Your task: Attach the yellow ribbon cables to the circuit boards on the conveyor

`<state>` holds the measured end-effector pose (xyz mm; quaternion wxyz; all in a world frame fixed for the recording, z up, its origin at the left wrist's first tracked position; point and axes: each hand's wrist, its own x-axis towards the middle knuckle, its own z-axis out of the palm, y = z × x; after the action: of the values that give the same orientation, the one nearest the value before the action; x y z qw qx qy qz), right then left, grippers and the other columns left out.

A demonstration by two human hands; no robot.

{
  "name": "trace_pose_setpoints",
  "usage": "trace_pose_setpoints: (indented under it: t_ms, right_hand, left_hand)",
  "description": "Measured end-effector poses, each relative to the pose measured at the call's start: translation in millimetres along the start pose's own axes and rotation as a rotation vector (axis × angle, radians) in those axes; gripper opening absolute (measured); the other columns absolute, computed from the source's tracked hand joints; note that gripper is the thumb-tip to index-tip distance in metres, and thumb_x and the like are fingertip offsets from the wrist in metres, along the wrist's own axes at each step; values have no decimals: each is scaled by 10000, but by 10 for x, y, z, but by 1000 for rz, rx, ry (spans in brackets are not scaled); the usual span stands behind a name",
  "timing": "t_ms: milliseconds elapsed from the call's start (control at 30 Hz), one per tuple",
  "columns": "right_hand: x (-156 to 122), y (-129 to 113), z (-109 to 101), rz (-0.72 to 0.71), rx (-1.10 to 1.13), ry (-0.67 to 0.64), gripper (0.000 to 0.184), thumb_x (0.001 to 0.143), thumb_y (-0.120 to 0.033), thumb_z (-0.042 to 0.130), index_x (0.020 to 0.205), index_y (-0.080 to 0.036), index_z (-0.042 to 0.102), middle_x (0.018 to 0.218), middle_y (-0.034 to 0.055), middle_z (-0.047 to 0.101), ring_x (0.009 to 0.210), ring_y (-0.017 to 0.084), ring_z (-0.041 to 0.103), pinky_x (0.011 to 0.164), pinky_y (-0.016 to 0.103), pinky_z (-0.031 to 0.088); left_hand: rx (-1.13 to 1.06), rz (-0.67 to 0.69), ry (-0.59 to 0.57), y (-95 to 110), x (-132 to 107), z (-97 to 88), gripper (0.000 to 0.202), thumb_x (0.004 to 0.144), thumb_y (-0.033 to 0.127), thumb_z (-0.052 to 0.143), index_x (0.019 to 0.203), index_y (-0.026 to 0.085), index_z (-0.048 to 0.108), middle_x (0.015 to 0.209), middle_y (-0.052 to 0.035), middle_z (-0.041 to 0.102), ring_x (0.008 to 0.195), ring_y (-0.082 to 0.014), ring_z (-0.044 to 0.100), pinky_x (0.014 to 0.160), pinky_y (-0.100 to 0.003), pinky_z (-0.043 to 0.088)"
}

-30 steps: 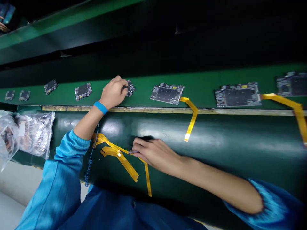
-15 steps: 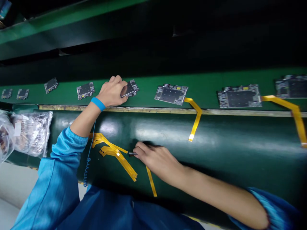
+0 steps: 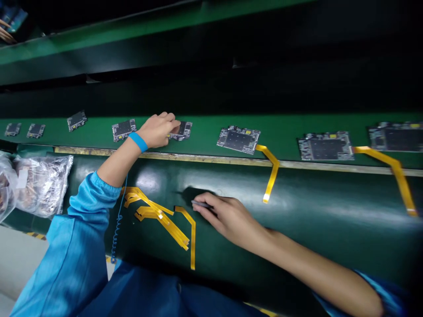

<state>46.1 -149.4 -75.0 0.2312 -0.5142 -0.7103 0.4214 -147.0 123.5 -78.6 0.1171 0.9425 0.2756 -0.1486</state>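
My left hand [image 3: 157, 130], with a blue wrist strap [image 3: 139, 141] and coiled cord, reaches onto the green conveyor belt [image 3: 205, 132] and its fingers are closed on a small circuit board [image 3: 181, 130]. My right hand [image 3: 228, 215] rests on the dark green bench surface [image 3: 297, 211], pinching slim dark tweezers [image 3: 200, 204] that point left. Just left of the tweezers lies a loose yellow flex cable [image 3: 191, 233], beside a pile of several more yellow flex cables [image 3: 155, 211].
More circuit boards lie along the belt: small ones at the left [image 3: 124, 129], and larger ones with yellow flex cables attached at the right [image 3: 238, 139] [image 3: 325, 145]. A clear plastic bag of parts [image 3: 41, 182] sits at the left edge. Another person's fingers [image 3: 5, 34] show at the top left.
My left hand has tilted and shifted the small board on the belt. My right hand has moved up and right; one flex cable now lies free beside the pile.
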Motion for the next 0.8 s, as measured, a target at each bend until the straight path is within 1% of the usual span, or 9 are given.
trace_pose_setpoints:
  t_ms: [67, 133, 267, 367, 433, 533, 633, 733, 800]
  right_hand:
    - [21, 14, -22, 36, 31, 18, 165, 1104, -265, 544, 1136, -237, 703, 915, 44, 833, 620, 187, 730, 598, 292, 533]
    - [21, 18, -8, 32, 18, 25, 168, 1093, -265, 564, 1148, -232, 720, 954, 55, 833, 680, 194, 754, 608, 291, 548]
    - [-8, -40, 129, -49, -123, -30, 173, 1083, -245, 601, 1149, -225, 759, 1069, 70, 815, 819, 210, 796, 686, 304, 588]
    - [-14, -148, 275, -94, -294, -125, 251, 1038, -219, 682, 1278, -214, 755, 1170, 85, 791, 768, 204, 783, 605, 310, 556]
    - [-2, -229, 361, -118, -403, -183, 288, 1000, -160, 709, 1280, -201, 757, 1162, 88, 778, 760, 206, 776, 571, 311, 533]
    - [24, -327, 441, -163, -534, -280, 252, 942, -30, 690, 1113, -189, 786, 1100, 77, 774, 747, 206, 770, 558, 312, 520]
    - [38, -362, 453, -182, -596, -323, 320, 899, 52, 660, 1063, -188, 793, 1105, 82, 784, 753, 206, 772, 565, 303, 527]
    - [10, -310, 409, -171, -561, -259, 252, 958, -2, 667, 1062, -190, 798, 1089, 75, 796, 757, 200, 776, 568, 294, 530]
    - [-39, -239, 360, -145, -522, -175, 167, 1041, -113, 652, 1064, -189, 799, 1092, 73, 804, 740, 192, 775, 557, 288, 520]
  left_hand:
    - [-16, 21, 11, -95, -14, -7, 541, 897, 63, 569, 1388, 211, 740, 1486, -134, 684, 1403, -316, 609, 1103, -451, 517]
    - [-28, -40, 54, -141, -37, -3, 544, 934, 64, 526, 1403, 231, 744, 1537, -125, 663, 1458, -326, 579, 1144, -478, 500]
    - [-56, -177, 117, -112, -57, 32, 543, 944, 180, 582, 1472, 199, 710, 1547, -183, 630, 1446, -399, 570, 1121, -521, 522]
    - [-56, -89, 58, -89, -18, 47, 683, 878, 242, 667, 1559, 205, 640, 1656, -186, 543, 1494, -426, 516, 1143, -544, 505]
    - [-42, -27, -6, -81, 20, 35, 740, 839, 253, 704, 1574, 219, 621, 1691, -179, 512, 1500, -426, 507, 1156, -552, 490]
    - [-13, -55, -37, -21, 53, -8, 677, 845, 304, 745, 1508, 196, 662, 1582, -206, 597, 1421, -423, 575, 1110, -523, 511]
    - [-7, -256, -23, 101, 36, -41, 628, 944, 463, 720, 1463, 114, 661, 1405, -249, 695, 1295, -430, 667, 1031, -494, 546]
    - [-113, -402, -13, 171, -13, -41, 619, 1086, 574, 526, 1450, 86, 638, 1210, -215, 775, 1153, -392, 740, 965, -456, 566]
    - [-192, -344, 40, 145, -42, -35, 577, 1125, 534, 448, 1500, 124, 606, 1174, -167, 791, 1143, -357, 746, 976, -436, 565]
